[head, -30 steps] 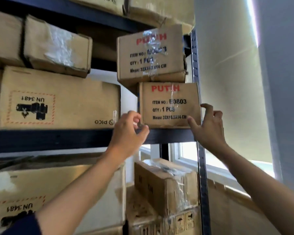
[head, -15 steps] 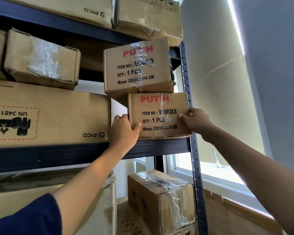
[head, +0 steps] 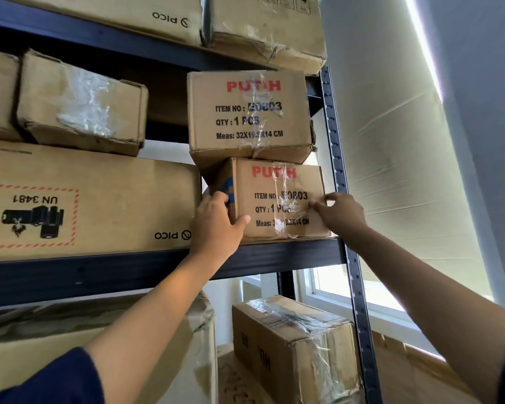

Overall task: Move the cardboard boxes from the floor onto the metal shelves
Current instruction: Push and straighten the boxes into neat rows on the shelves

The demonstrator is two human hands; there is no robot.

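A small cardboard box (head: 277, 199) printed PUTIH in red stands on the dark metal shelf (head: 274, 256) at its right end. A second PUTIH box (head: 245, 112) sits on top of it, tilted and shifted left. My left hand (head: 216, 225) grips the lower box's left front corner, thumb on the front face and fingers round the side. My right hand (head: 341, 212) is at the box's right edge, its fingertips touching the front face.
A large PICO box (head: 85, 199) fills the shelf to the left, with smaller taped boxes (head: 82, 103) on it. More boxes (head: 263, 27) load the shelf above. The perforated upright (head: 337, 170) stands right of the box. Below are further boxes (head: 295, 345); a blind (head: 405, 170) covers the window.
Both hands went from just in front of the lower PUTIH box to its two sides. The box now sits a little further back on the shelf, turned slightly to the right.
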